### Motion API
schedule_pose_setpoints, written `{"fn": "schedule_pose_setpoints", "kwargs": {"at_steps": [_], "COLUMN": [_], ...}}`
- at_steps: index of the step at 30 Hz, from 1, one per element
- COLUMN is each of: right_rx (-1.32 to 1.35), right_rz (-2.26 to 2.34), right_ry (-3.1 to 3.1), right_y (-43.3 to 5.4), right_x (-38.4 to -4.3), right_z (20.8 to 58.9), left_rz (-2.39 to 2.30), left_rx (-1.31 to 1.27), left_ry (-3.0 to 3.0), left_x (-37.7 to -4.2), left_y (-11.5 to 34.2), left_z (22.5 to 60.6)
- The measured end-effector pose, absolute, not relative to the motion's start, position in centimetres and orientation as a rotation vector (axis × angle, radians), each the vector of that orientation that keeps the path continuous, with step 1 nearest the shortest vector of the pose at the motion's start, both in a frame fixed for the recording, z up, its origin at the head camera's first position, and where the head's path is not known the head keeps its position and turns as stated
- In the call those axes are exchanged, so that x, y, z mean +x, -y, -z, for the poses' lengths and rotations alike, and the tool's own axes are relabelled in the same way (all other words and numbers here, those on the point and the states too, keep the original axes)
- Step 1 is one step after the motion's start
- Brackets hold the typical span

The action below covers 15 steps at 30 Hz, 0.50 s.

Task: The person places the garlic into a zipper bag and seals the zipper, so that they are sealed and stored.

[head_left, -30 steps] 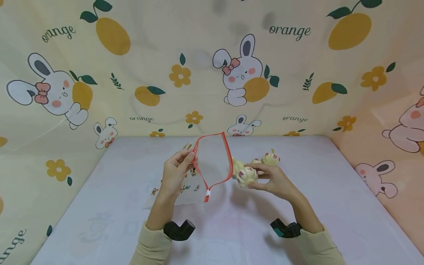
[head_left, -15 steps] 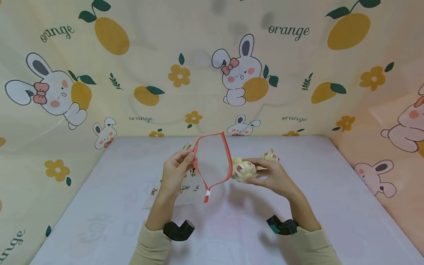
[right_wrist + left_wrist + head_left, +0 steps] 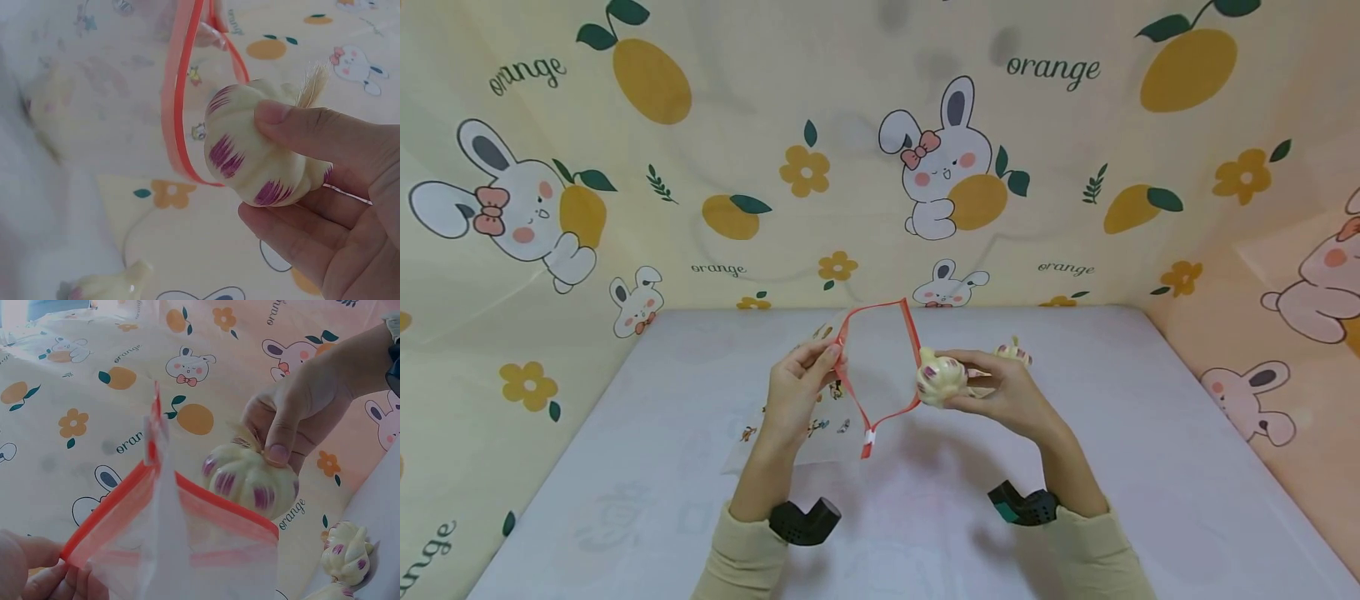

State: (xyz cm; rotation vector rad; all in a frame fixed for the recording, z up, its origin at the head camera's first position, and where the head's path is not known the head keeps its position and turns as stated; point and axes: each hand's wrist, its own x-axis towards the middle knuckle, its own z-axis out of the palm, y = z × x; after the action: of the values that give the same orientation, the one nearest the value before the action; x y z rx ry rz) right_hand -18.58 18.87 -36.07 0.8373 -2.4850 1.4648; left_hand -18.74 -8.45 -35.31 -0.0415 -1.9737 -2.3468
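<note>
A clear plastic zip bag with a red rim (image 3: 912, 333) is held upright with its mouth spread wide. My left hand (image 3: 801, 383) pinches the rim on its left side. At the right side of the mouth, a cream garlic bulb (image 3: 942, 379) with purple streaks is gripped by my right hand (image 3: 1011, 396), thumb on one side and fingers on the other. The right wrist view has this garlic bulb (image 3: 256, 150) overlapping the red rim (image 3: 181, 106). Through the bag's film, a blurred pale shape (image 3: 47, 106) shows; I cannot tell whether it is inside.
Behind my right hand, another garlic bulb (image 3: 1015, 352) lies on the white table (image 3: 1150, 467). The left wrist view shows a garlic bulb (image 3: 347, 550) there and part of one more (image 3: 334, 592) at the frame's bottom edge. A printed cloth (image 3: 850, 167) surrounds the table.
My right hand has carried the garlic bulb leftward and slightly up, from beside the bag to its red rim. The left hand and the bag have stayed nearly still.
</note>
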Motion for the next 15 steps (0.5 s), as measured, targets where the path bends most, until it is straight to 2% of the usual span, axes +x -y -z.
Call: {"fn": "schedule_pose_setpoints", "kwargs": {"at_steps": [15], "right_rx": [0.848], "right_rz": [-1.602], "right_ry": [2.425], "right_y": [-17.0], "right_x": [-18.9], "right_z": [35.6], "left_rz": [2.354], "left_rx": [-0.035], "left_ry": [1.97], "left_x": [-18.8], "left_y": [8.4], "left_z": [35.4]}}
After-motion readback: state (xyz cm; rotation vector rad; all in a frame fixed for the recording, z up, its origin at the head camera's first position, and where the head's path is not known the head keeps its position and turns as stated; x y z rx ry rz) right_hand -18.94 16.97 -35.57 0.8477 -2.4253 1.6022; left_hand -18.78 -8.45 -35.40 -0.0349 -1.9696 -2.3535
